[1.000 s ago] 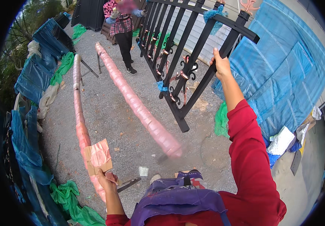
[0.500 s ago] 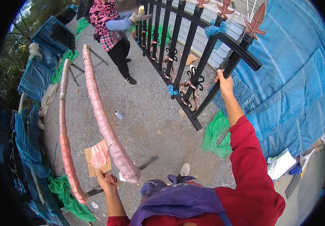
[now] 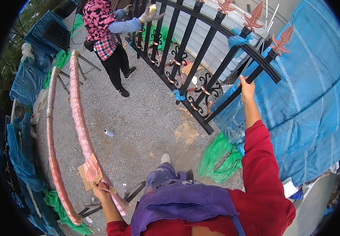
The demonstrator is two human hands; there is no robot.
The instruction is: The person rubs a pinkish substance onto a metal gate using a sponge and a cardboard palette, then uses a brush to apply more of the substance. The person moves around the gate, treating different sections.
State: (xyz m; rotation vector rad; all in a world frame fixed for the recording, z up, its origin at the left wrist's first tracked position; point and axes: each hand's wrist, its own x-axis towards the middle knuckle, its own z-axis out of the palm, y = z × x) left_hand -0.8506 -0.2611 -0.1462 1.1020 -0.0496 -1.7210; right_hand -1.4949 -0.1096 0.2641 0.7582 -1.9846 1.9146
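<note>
Here's my right grip [image 3: 247, 87], wrapped firmly around the end post of a black fence panel [image 3: 200, 55], just under its curved top rail. The panel slants up on my right side, running away from me in slim, straight bars; whether its near lower corner meets the gravel [image 3: 138, 114], I can't tell. Look along the top: copper-coloured spearhead finials [image 3: 282, 40], pointed and flared like leaves. Down low, curly scrollwork [image 3: 206, 91] coils between the bars, black touched with copper, and a crumpled blue wrapping [image 3: 239, 40] hugs the upper rail.

Over to my left grip [image 3: 100, 190], low down, pinching a flat, ragged piece of brown cardboard [image 3: 86, 177] with a pink patch across its face. It overlaps the nearer of two long, pink-wrapped poles [image 3: 78, 110], banded in shiny, ridged turns.

Beyond the panel's middle, a co-worker [image 3: 104, 35] in a pink-and-black patterned top and plaid stands at the far end, one knit-gloved hand [image 3: 148, 17] by the bars. Smooth, creased blue tarpaulin [image 3: 296, 94] sweeps down my right, and thin green netting [image 3: 222, 159] bunches in soft folds beneath.
</note>
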